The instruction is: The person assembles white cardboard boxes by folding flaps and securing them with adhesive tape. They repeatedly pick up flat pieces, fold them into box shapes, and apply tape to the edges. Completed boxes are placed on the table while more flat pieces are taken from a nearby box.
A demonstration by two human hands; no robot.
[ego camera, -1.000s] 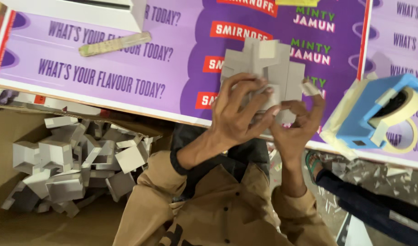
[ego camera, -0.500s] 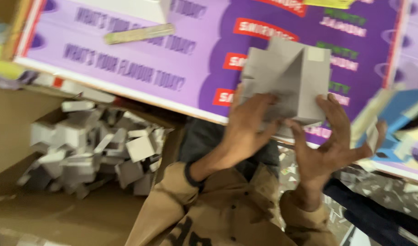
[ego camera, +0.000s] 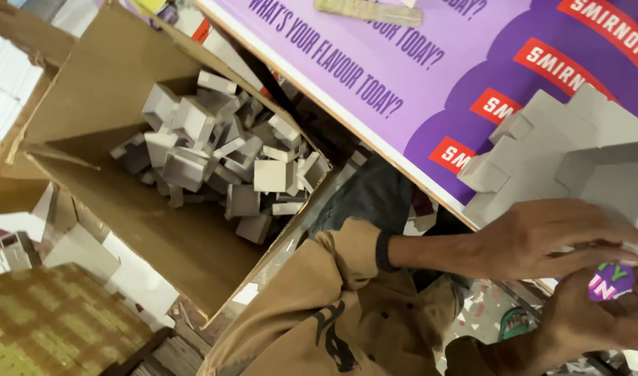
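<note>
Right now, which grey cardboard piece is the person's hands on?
The big interlocked grey divider on the purple table: the left hand and right hand touch it. The small pieces lie loose in the brown box.

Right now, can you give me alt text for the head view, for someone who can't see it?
Two hands, left hand and right hand, grip a grey cardboard divider over a purple printed board. Beside the person's tan sleeve, an open brown cardboard box holds a heap of small grey cardboard pieces.

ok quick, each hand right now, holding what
Left hand: fingers spread on the grey cardboard piece, holding it.
Right hand: under the same piece, grip unclear.
</note>
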